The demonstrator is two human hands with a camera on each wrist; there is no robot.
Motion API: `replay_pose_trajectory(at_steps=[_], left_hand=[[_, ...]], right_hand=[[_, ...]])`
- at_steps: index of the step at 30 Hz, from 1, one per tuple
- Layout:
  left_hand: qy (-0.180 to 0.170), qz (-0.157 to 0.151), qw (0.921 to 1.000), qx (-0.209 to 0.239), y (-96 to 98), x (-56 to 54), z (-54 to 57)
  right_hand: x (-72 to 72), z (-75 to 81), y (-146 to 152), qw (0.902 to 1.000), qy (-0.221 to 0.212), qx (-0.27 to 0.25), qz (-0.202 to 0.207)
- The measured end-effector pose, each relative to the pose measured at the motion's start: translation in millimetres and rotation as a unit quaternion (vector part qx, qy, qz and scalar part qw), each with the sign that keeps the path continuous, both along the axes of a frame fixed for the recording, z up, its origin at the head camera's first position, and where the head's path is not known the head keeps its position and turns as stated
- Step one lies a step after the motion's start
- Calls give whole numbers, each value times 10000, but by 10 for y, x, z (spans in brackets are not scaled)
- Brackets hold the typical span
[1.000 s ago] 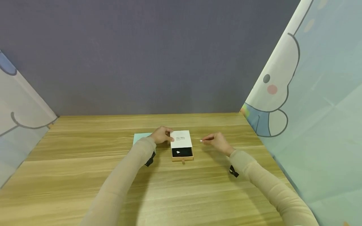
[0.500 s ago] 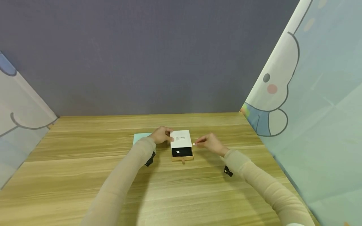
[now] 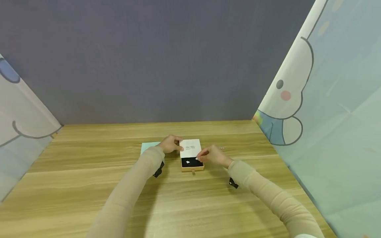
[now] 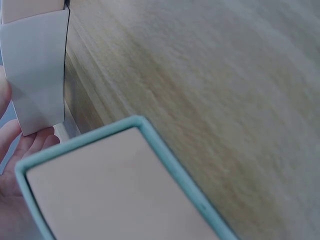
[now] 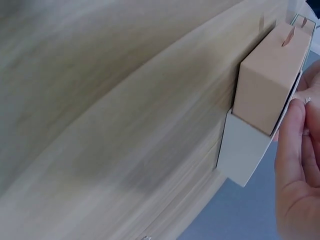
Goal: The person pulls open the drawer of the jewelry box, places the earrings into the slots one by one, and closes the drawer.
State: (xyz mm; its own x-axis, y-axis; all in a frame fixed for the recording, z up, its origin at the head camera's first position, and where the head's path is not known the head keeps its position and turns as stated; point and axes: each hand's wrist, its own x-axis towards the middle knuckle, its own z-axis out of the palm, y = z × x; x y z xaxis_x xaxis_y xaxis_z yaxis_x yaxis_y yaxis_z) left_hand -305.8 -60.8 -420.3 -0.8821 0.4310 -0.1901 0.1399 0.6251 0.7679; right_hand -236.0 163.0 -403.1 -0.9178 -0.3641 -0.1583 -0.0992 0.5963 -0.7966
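A small white jewellery box [image 3: 190, 147] with printed lettering has its drawer [image 3: 192, 169] pulled out toward me. On the drawer's black lining lies a small silvery ornament [image 3: 188, 162]. My left hand [image 3: 170, 144] grips the white sleeve at its left side, thumb near the top edge; in the left wrist view its fingers lie around the sleeve [image 4: 37, 70]. Between thumb and fingertips my right hand [image 3: 215, 155] pinches another small silvery piece of jewellery [image 3: 196, 159], close over the right part of the lining. It shows as a sparkle [image 5: 307, 100] in the right wrist view.
A teal box [image 3: 148, 145] lies left of the white one, partly behind the left forearm; its teal rim [image 4: 142, 122] fills the front of the left wrist view. Small shiny bits [image 3: 221, 148] lie on the wooden table [image 3: 178, 211] beyond the right hand. A grey wall stands behind.
My right hand has moved left from beside the box to over the open drawer, carrying the small silvery piece. Small shiny bits on the table have come into view. My left hand keeps its grip.
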Motion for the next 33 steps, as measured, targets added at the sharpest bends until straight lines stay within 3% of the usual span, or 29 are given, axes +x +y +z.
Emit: replay_pose_trajectory(at_steps=[18,25,33], left_hand=[[47,-25,10000,9,-34,-14,6],[101,-33,9999,26,-28,-3,-1],[81,-82,9999,16,-23,-10,-14]], right_hand=[[-30,-2,-241,9928,373,1133,53],[-23,-18,-285,9905,378,1320,-38],[8,-27,-303,9832,745,1668,-58]])
